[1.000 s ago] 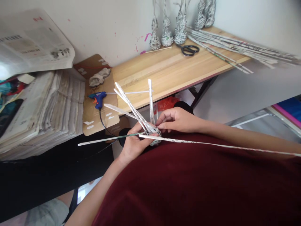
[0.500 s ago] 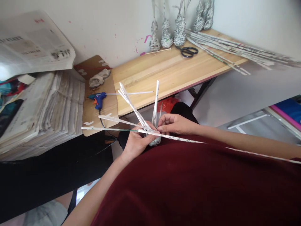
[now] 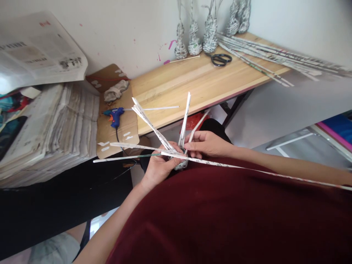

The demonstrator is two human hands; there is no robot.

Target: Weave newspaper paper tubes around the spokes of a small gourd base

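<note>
A small woven newspaper piece (image 3: 181, 164) sits low in front of my body, with several rolled paper tubes (image 3: 154, 126) fanning out from its top. My left hand (image 3: 161, 165) is wrapped round its left side, the thumb pressing on a long paper tube (image 3: 217, 163) that runs off to the right edge. At the right of the piece, my right hand (image 3: 202, 143) pinches a thin upright paper tube (image 3: 196, 126) near its base. One more tube (image 3: 185, 117) stands between the hands. The underside of the woven piece is hidden.
On the wooden table (image 3: 165, 88) lie black scissors (image 3: 220, 59) and a bundle of paper tubes (image 3: 264, 55). Woven bottle-like shapes (image 3: 194, 40) stand by the wall. A blue glue gun (image 3: 117, 116) rests on cardboard (image 3: 129, 135), beside stacked newspapers (image 3: 68, 121).
The thin tube at my right hand has swung outward to the right. The tubes on the left have shifted slightly left, and my left hand keeps its hold.
</note>
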